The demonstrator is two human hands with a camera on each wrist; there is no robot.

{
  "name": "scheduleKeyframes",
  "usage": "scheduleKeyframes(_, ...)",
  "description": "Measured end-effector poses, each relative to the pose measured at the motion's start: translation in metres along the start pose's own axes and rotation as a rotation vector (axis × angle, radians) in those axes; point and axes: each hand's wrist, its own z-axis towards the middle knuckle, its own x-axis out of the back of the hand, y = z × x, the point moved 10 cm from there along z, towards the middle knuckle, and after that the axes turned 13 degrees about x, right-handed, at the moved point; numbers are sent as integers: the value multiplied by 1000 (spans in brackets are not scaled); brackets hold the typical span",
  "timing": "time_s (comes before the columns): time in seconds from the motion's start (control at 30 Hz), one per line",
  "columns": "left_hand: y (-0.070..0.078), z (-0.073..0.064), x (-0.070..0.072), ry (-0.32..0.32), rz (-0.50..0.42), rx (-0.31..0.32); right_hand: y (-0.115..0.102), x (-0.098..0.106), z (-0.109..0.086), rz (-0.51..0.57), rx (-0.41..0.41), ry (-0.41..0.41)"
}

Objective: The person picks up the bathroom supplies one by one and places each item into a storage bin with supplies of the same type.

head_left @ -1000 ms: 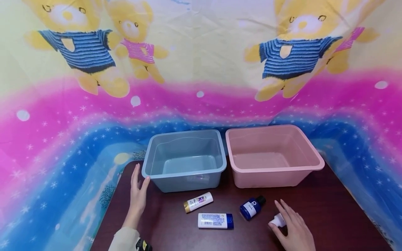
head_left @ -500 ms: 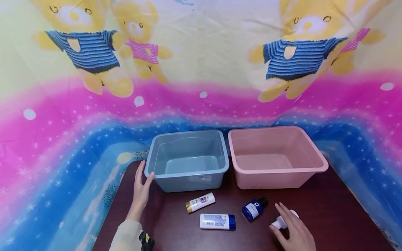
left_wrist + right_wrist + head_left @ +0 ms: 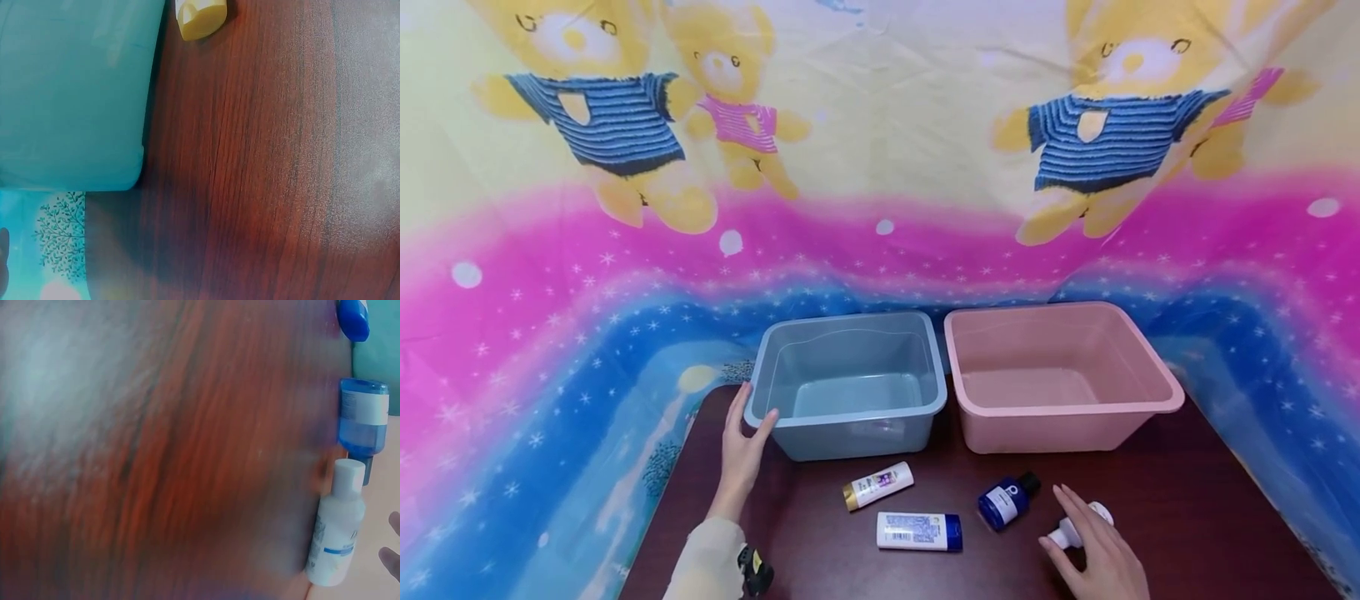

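My left hand is at the front left corner of the grey-blue bin, thumb and fingers spread and straight, the thumb overlapping the rim. My right hand hovers over a small white bottle that lies on the table, partly hidden by the fingers in the head view. In the right wrist view two fingertips show apart from this bottle. Left of it lies a dark blue bottle with a black cap. A white bottle with a blue cap and a white tube with a gold cap lie in front of the bins.
A pink bin stands right of the grey-blue one, both at the back of the dark wooden table. Behind them hangs a cloth printed with bears. A black strap device sits on the left sleeve.
My left hand has moved right and in to the bin's corner, its thumb now over the rim. My right hand has stayed over the white bottle. The head view has shifted slightly.
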Motion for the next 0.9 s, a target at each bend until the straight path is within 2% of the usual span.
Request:
scheduleKeyframes(0.07, 1, 1, 1, 9, 16, -4, -2, 0, 1, 17, 16, 24)
scheduleKeyframes(0.13, 1, 2, 1, 9, 19, -9, -4, -2, 3, 38, 3, 14)
scheduleKeyframes(0.3, -1, 4, -2, -12, -14, -17, -10, -3, 9, 70, -19, 21)
scheduleKeyframes(0.43, -1, 4, -3, 4, -51, -32, -19, -1, 14, 100, 50, 90)
scheduleKeyframes(0.67, 0, 3, -2, 36, -77, -57, -29, -8, 21, 118, 73, 83)
scheduleKeyframes(0.8, -2, 2, -2, 33, -104, -53, -38, -8, 26, 157, 150, 122)
scheduleKeyframes(0.9, 3, -1, -1, 17, -120, -48, -44, -9, 30, 188, 199, 140)
